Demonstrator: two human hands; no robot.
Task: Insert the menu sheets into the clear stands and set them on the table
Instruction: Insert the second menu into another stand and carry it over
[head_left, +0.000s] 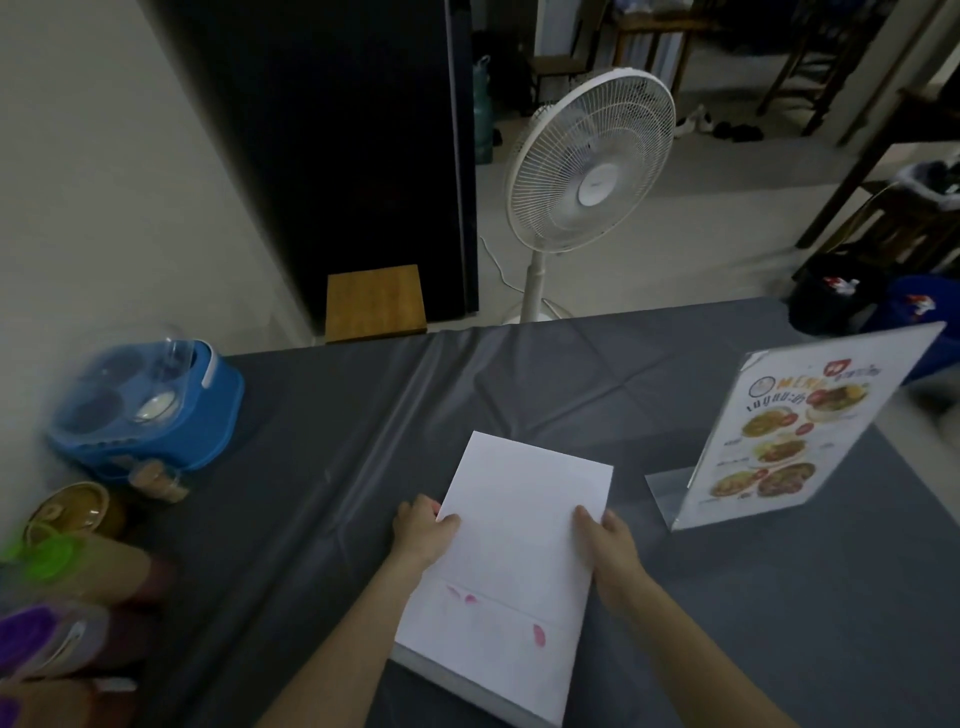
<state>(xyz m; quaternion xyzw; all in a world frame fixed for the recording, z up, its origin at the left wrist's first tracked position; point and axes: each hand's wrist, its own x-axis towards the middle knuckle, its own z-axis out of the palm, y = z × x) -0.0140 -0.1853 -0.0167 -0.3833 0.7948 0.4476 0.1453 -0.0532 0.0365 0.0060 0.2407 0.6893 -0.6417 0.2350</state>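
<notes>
Grey cloth, creased in long folds, covers the worktop (322, 519), with a white pedestal fan (589, 161) standing on the floor beyond its far edge. Both hands grip a white menu sheet (519, 519) by its long sides: the left hand (422, 530) has its fingers (449, 521) curled over the left edge, the right hand (608, 545) has its fingers (584, 519) pressed on the right edge, so both are closed on the sheet. It shows its blank back, with faint pink print bleeding through near the lower end. Below the fingers, towards the person, the sheet seems to overlap a clear stand (415, 660) lying flat, whose pale edge shows along the bottom left; whether the paper is already between its panels cannot be told. I judge that the step in hand is sliding this sheet into the holder. The next move would call for keeping the edges square to the slot, pushing the paper home without buckling it, then standing the holder upright. To the right of the fingers, well apart, a filled menu stand (779, 431) already stands on the cloth, its colourful food pictures facing out. Far left of the fingers sit a blue condiment caddy (150, 410) and some blurred bottles (62, 597).
</notes>
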